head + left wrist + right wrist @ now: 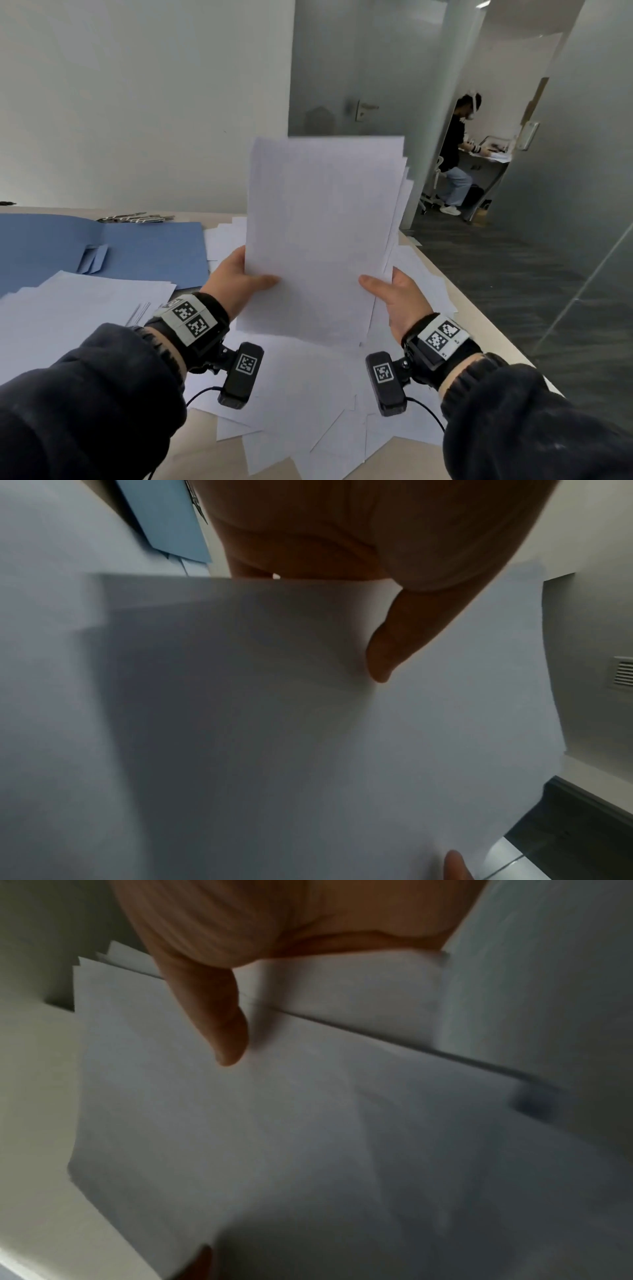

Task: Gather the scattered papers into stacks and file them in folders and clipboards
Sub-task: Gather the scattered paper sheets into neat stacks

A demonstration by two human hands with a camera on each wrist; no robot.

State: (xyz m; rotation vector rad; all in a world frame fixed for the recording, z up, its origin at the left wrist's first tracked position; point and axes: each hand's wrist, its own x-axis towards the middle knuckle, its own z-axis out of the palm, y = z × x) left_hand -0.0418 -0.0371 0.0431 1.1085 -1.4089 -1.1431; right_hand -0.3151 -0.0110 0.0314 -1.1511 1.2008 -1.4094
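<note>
I hold a stack of white papers (322,233) upright above the table, its sheets slightly fanned along the right edge. My left hand (239,281) pinches the stack's lower left side, thumb on the front. My right hand (394,294) pinches the lower right side the same way. In the left wrist view the thumb (397,645) lies flat on the paper stack (274,723). The right wrist view shows my right thumb (219,1026) on the paper stack (274,1137). Loose white sheets (308,394) lie scattered on the table below. An open blue folder (137,250) lies at the far left.
A pile of white sheets (68,308) sits at the left, in front of the folder. Several metal clips (137,218) lie behind the folder. The table's right edge (479,318) borders dark floor. Beyond a glass door (359,68), a person (455,150) sits at a desk.
</note>
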